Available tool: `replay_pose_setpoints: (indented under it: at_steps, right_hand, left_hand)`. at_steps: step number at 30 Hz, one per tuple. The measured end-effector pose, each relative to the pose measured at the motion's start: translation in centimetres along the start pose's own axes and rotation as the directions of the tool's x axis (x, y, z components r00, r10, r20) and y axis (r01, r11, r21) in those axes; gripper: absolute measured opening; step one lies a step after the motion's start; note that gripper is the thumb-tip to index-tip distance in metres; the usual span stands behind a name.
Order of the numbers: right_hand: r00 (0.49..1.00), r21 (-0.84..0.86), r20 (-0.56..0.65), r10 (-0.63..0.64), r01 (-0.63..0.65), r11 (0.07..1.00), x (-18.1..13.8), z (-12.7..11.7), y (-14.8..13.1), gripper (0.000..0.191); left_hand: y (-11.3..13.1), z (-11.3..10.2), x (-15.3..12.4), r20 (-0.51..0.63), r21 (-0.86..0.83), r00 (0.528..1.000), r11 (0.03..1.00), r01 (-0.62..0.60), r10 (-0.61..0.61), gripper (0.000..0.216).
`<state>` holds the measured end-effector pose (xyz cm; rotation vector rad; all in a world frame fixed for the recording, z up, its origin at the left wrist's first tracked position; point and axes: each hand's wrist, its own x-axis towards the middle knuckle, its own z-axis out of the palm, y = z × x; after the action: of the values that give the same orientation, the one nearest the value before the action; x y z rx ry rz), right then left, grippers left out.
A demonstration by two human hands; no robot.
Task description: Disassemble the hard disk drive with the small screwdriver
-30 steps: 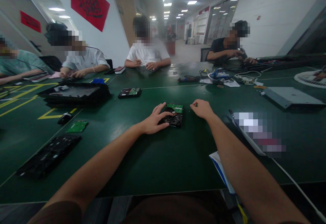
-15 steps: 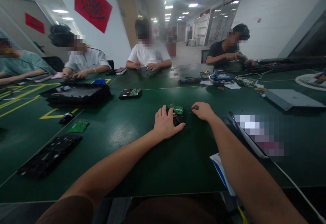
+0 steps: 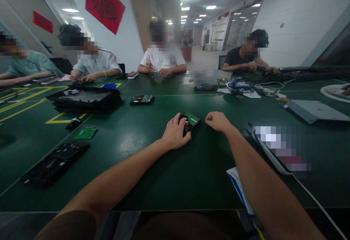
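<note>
My left hand [image 3: 176, 132] grips a hard drive [image 3: 193, 119] on the table, thumb on the near side and fingers over its left end. The drive has a black body and a green circuit board on top, and it lies turned at an angle. Just right of it, apart from the drive, my right hand [image 3: 218, 121] is closed on a small screwdriver [image 3: 210, 118]. Only its yellow-green and dark handle end and a thin tip show; the fingers cover the rest.
Another hard drive [image 3: 142, 99] lies farther back. On the left are a black tray [image 3: 84, 99], a mouse [image 3: 73, 124], a green circuit board [image 3: 86, 133] and a black plastic panel [image 3: 56, 161]. Cables [image 3: 237, 85] and a grey metal case [image 3: 318, 109] are at right. Several people sit across the table.
My left hand has turned the hard drive on the table, and more of its green board shows. The right hand stays beside it, still closed on the screwdriver. The view has shifted slightly.
</note>
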<state>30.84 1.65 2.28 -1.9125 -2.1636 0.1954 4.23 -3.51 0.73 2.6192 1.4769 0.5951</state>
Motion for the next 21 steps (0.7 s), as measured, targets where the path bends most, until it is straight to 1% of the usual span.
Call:
replay_pose_setpoints:
  at_steps: [5,8,10,16,21]
  right_hand:
    - [1.0,-0.013,0.005,0.003,-0.003,1.0,-0.1,0.3,0.0,0.012]
    - [1.0,-0.01,0.01,0.009,-0.009,1.0,-0.2,0.1,-0.2,0.013]
    - [1.0,0.007,-0.015,0.004,-0.004,1.0,-0.2,-0.3,-0.6,0.014]
    - [0.99,0.113,-0.126,-0.064,0.078,0.99,-0.9,-1.5,-2.5,0.011]
    - [0.983,0.167,-0.138,-0.117,0.14,0.976,-1.4,-1.6,-3.2,0.008]
  left_hand:
    - [-0.2,0.2,0.0,0.001,-0.015,1.0,1.0,-0.006,0.006,0.077]
    - [-0.5,0.1,0.1,0.007,-0.019,0.999,0.999,-0.041,0.041,0.076]
    - [-0.9,0.0,0.3,0.017,-0.024,0.997,0.997,-0.075,0.076,0.074]
    - [-2.3,-0.4,1.1,0.041,-0.07,0.98,0.979,-0.192,0.195,0.072]
    - [-2.6,-0.3,1.2,0.049,-0.075,0.975,0.974,-0.214,0.218,0.066]
